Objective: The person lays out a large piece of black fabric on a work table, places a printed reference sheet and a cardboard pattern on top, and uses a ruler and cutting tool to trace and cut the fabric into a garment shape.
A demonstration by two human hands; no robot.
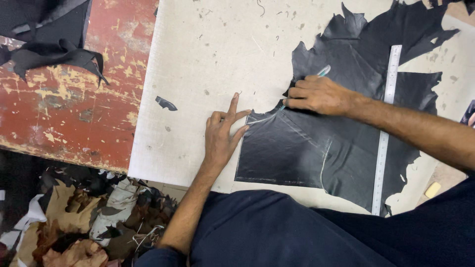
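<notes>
Right hand (319,95) is pinching a pale-handled cutting tool (322,71), long axis running diagonally, tip toward lower left on black leather (356,54). Left hand (222,136), fingers spread, is pressing the leather edge on the pale tabletop (198,74). Steel ruler (387,128) is lying lengthwise.

A pale cutting board (198,74) on a worn red table (74,109) carries black leather (346,148) and a steel ruler (386,128)

No packages, labels, signs or screens in view.
</notes>
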